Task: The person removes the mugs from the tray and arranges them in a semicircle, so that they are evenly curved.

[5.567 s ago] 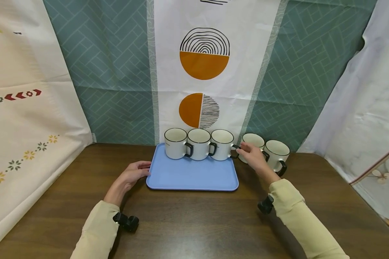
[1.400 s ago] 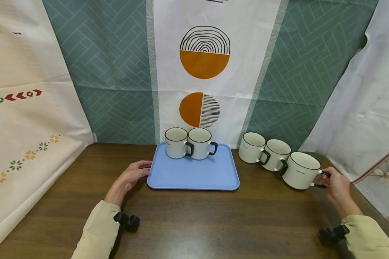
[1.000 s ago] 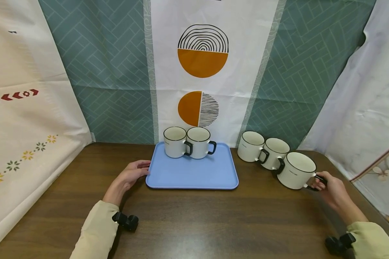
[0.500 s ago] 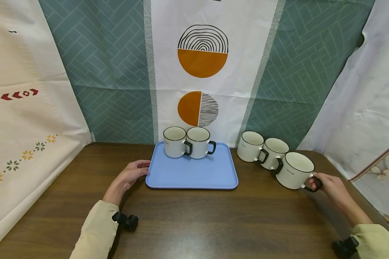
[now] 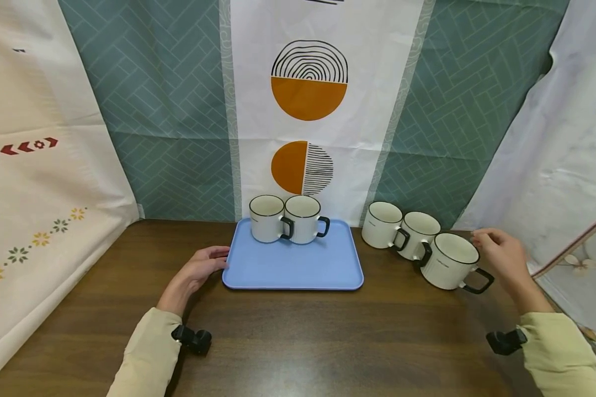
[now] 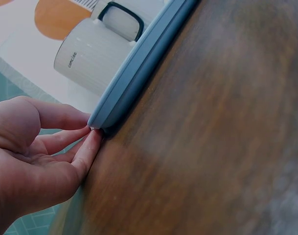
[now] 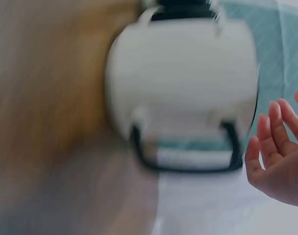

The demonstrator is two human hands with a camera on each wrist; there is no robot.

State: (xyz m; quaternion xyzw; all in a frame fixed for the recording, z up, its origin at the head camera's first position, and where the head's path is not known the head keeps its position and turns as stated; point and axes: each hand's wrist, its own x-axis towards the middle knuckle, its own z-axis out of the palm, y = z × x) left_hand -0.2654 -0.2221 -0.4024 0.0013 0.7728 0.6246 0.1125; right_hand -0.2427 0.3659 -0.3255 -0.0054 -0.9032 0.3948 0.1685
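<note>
My left hand (image 5: 200,270) is at the left edge of the blue tray (image 5: 293,270). In the left wrist view, thumb and fingers pinch the tray's corner rim (image 6: 109,105). Two white mugs with black rims and handles stand on the tray's back half, a left mug (image 5: 265,227) and a right mug (image 5: 300,227). My right hand (image 5: 506,259) is raised beside the outermost mug (image 5: 447,267) on the table, apart from its black handle (image 5: 482,284). Its fingers are loosely bent and hold nothing; the right wrist view, partly blurred, shows the hand (image 7: 281,152) off that mug.
Two more mugs, one nearer the tray (image 5: 379,229) and a middle one (image 5: 417,234), stand in a slanting row with the outermost mug on the wooden table (image 5: 328,342). A patterned cloth (image 5: 179,110) hangs behind; pale cloths hang at both sides.
A third mug went from the tray to the right end of the row on the table. My right hand has let go of its handle and risen. The left hand stays at the tray.
</note>
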